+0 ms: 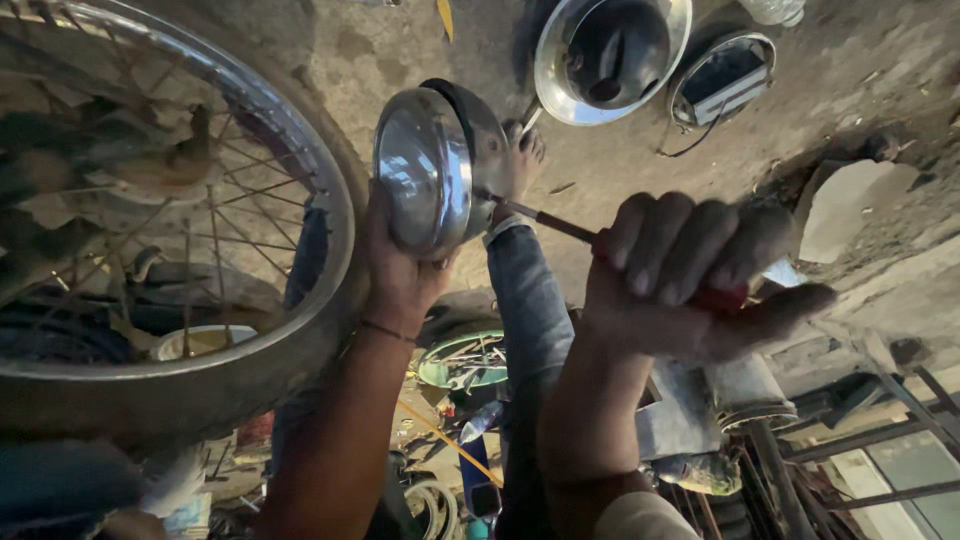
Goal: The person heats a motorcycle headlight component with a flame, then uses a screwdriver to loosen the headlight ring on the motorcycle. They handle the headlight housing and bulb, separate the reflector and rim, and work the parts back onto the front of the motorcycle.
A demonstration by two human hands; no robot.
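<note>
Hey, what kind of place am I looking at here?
Probably a motorcycle repair workshop: a spoked wheel with tyre, a chrome headlight shell in the left hand, a red-handled screwdriver in the right hand, and a bare dirt floor.

We count two hands, the left hand (pixel 400 270) and the right hand (pixel 690 275), and one red-handled screwdriver (pixel 600 240). We see three round chrome headlamp parts: one shell (pixel 430 165) held up, one bowl (pixel 610 55) and one rim (pixel 722 75) on the floor (pixel 860 70). There is one spoked wheel (pixel 170 220) and one green dish (pixel 462 360).
</note>
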